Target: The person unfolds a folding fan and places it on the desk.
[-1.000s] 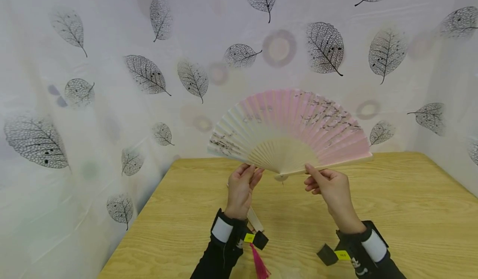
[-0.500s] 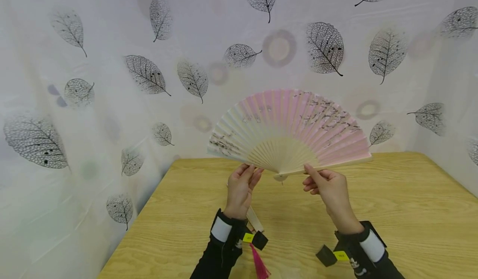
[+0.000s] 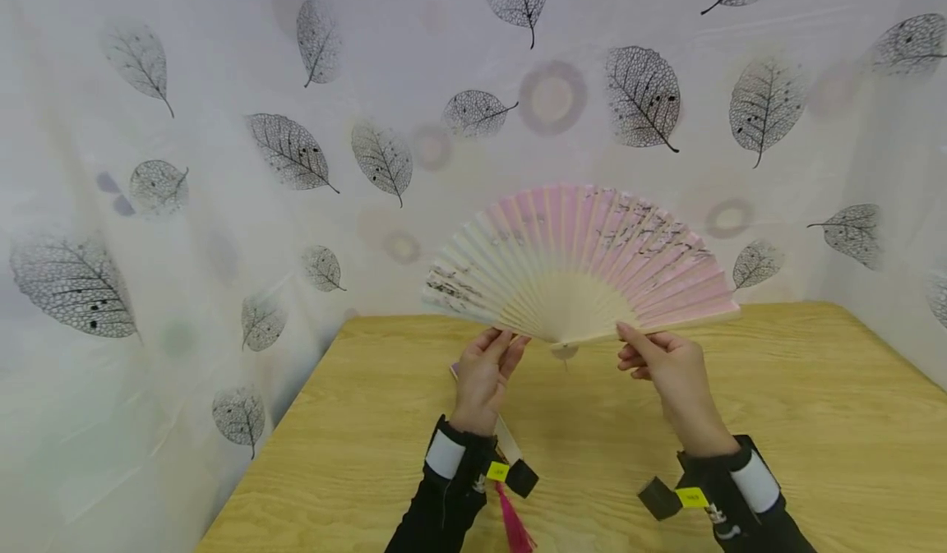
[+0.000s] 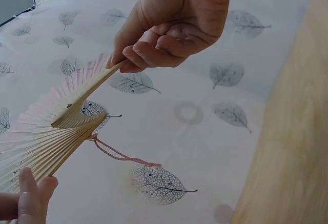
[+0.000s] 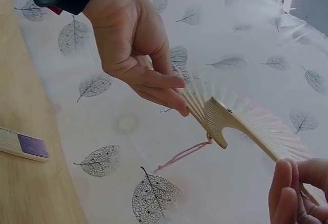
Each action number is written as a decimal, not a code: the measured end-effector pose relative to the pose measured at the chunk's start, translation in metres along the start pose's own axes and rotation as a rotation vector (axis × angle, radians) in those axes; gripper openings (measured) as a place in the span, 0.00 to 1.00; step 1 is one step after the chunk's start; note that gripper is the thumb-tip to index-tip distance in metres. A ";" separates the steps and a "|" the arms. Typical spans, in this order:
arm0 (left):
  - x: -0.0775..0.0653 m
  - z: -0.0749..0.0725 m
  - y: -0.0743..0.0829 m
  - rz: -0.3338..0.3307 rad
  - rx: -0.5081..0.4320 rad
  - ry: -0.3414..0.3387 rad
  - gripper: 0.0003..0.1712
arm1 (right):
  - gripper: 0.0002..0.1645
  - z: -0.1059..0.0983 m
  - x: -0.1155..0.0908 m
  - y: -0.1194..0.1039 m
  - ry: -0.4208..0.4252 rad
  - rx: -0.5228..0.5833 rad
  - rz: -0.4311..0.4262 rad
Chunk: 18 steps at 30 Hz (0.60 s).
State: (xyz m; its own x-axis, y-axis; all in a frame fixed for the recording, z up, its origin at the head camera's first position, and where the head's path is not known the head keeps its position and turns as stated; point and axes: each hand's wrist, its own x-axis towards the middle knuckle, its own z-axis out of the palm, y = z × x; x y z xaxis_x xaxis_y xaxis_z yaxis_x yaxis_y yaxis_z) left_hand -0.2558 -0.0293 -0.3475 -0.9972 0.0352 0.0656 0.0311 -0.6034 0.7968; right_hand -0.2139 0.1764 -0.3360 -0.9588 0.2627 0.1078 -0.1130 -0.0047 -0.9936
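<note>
A folding fan, pale green at the left and pink at the right with dark blossom branches, is spread wide between my hands. My left hand pinches the thin ribs at its left side, thumb on top. On the other side my right hand pinches the thick guard stick between thumb and fingers, shown across the left wrist view. The pivot end points down between the hands. From it a pink cord hangs in the left wrist view.
Beneath my left forearm, a folded pale-wood fan with a purple section lies on the wooden table. A magenta tassel lies near it. Behind the table hangs a white curtain printed with leaves.
Both hands and the spread fan have shifted slightly right and a little down. The right hand has moved outward along the guard stick. Both grips stay on the fan.
</note>
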 end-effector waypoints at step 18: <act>0.026 0.078 -0.143 -0.228 0.015 0.102 0.13 | 0.16 -0.151 0.047 0.040 0.104 -0.266 0.221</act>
State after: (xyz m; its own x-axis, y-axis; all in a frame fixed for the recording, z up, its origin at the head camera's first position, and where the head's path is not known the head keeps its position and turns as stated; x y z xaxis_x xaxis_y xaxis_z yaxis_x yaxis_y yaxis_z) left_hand -0.2808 0.1206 -0.4130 -0.9802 0.0880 -0.1775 -0.1954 -0.5772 0.7929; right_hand -0.2238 0.3337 -0.3762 -0.9193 0.3803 -0.1009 0.1788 0.1751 -0.9682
